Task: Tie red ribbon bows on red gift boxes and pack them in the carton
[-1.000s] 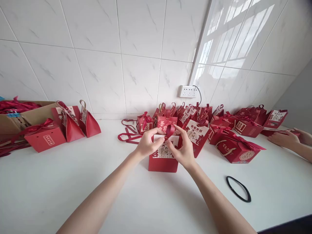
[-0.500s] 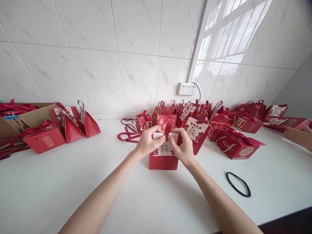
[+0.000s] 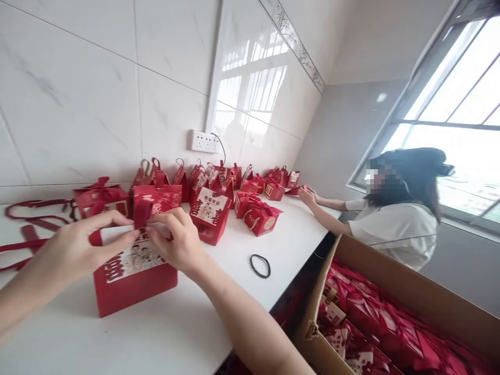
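A smooth white worktop (image 3: 230, 260) is running along a wall of glossy, grey-veined white tiles (image 3: 175, 104), and a flat black loop (image 3: 262, 276) is lying on it. Behind the loop, a crowd of red gift boxes with ribbon tops (image 3: 213, 208) is standing before the wall, where a white rectangular power strip (image 3: 204, 141) is hanging. Right of the loop, an open brown cardboard carton (image 3: 414, 281) is holding more red ribboned pieces, and beyond it a person in a white top (image 3: 394, 234) is sitting below a barred window (image 3: 457, 125), both hands at a red piece too small to make out.

The carton is running out of view at the lower right. The left forearm is being cut off by the edge, and the fingers are covering much of the upper print.

Left of the loop, an upright red card gift box (image 3: 136, 291) is standing on the worktop, its front showing a white panel with a drawn couple and red characters. A dark red satin ribbon (image 3: 142, 214) is rising from its top. The left hand (image 3: 94, 242) and right hand (image 3: 177, 239) are flanking that ribbon, each grip clamping the box's upper edge between thumb and fingers.
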Demonstrator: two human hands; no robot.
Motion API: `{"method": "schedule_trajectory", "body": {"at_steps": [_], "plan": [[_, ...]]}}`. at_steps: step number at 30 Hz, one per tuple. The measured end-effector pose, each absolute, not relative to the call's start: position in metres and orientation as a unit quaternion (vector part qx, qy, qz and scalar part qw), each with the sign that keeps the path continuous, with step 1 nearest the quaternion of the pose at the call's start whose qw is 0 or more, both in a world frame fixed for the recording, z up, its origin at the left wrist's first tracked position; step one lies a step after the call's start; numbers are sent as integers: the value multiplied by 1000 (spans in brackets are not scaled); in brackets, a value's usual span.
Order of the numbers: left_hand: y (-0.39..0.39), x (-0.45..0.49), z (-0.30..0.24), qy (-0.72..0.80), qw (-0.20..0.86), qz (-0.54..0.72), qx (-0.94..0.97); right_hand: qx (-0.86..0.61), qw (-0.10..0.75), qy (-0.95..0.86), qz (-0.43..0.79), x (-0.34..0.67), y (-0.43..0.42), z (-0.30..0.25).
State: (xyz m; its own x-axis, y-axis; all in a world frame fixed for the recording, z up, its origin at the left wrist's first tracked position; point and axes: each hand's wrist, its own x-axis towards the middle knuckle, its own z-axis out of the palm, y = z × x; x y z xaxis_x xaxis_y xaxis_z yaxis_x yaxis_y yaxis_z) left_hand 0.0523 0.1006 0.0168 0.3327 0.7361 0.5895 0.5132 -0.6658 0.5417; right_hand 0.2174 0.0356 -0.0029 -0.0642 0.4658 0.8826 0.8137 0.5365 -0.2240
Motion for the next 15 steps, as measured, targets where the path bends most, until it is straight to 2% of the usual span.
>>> {"method": "schedule_trajectory", "body": {"at_steps": [5,10,15], "plan": [[83,55,23,399,158,412,804,-447,543,-690,-172,214,33,-4],[64,57,35,357,183,379,834,-404,598,-684,-107,212,27,-3],[67,52,34,348,207,367,838,-388,607,-688,-83,212,22,-1]]}}
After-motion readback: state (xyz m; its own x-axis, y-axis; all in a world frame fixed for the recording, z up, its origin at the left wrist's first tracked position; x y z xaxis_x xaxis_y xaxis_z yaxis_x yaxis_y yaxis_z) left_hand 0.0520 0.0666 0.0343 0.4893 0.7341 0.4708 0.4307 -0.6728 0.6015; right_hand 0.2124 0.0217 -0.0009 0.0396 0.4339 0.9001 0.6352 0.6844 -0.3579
